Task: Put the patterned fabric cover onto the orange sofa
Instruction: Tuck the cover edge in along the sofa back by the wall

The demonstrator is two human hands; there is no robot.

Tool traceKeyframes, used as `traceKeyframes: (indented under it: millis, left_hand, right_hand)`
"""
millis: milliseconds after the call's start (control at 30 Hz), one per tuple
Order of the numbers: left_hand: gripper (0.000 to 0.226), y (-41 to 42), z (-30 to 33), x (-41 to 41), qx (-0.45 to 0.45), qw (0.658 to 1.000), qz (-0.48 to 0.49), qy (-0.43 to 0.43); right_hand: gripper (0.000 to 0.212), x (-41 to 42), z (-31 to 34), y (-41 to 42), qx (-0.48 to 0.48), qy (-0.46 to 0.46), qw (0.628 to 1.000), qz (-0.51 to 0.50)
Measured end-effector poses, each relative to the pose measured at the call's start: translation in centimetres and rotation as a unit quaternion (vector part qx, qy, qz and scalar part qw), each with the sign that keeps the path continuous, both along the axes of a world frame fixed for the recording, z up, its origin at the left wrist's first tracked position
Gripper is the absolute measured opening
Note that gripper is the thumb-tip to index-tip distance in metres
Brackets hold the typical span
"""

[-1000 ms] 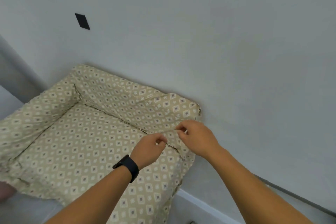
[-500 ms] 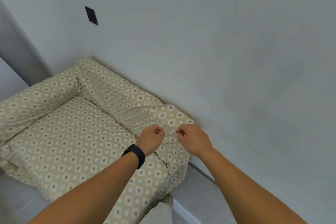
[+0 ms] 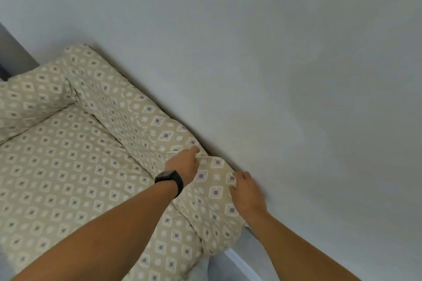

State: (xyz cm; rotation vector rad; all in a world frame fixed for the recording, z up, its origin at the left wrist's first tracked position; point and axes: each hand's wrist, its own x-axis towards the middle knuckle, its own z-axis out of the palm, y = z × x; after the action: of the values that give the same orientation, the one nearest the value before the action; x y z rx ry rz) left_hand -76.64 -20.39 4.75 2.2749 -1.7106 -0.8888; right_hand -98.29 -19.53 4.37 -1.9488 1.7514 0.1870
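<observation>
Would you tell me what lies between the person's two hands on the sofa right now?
In the head view, only a rounded corner of the patterned cover lies between the left hand and right hand.

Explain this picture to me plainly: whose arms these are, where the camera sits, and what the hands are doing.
No machine here: a person wears a camera on the head, looking down at their own arms. The left hand, with a black wristband, presses on the patterned fabric cover where the backrest meets the armrest. The right hand grips the cover at the armrest's corner beside the pale wall. The cover hides the sofa entirely; no orange shows.
</observation>
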Motion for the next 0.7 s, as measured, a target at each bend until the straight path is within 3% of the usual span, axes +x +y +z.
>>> traceKeyframes:
  millis: [133,300,433,500,567,633,700]
  left_hand:
    - [0.046,-4.9,-3.6,0.1,0.034,0.988,-0.121,-0.087]
    - [0.034,-8.2,-5.7,0.3,0.118,0.96,-0.218,-0.132]
    - [0.023,-9.4,-6.1,-0.4,0.015,0.976,-0.191,-0.104]
    - [0.021,-9.1,-6.1,-1.2,-0.055,0.987,-0.143,-0.045]
    - [0.024,-7.5,-7.0,-1.9,-0.069,0.989,-0.128,0.008]
    - [0.035,-5.6,-8.5,-2.5,-0.058,0.977,-0.205,0.004]
    - [0.04,-5.1,-10.5,-3.1,-0.047,0.958,-0.276,-0.066]
  right_hand:
    - [0.041,1.4,-3.7,-3.1,-0.007,0.017,1.0,0.014]
    - [0.025,-0.1,-6.3,-4.0,-0.006,0.063,0.998,0.007]
    - [0.016,-1.4,-6.6,-2.4,-0.079,-0.05,0.99,-0.109]
    - [0.012,-1.5,-6.7,-1.4,-0.126,-0.117,0.965,-0.2]
    - [0.004,-1.1,-6.9,-0.6,-0.16,-0.162,0.936,-0.268]
    - [0.014,-0.4,-7.2,-0.1,-0.17,-0.185,0.916,-0.312]
    - [0.025,0.0,-7.6,0.7,-0.182,-0.192,0.922,-0.284]
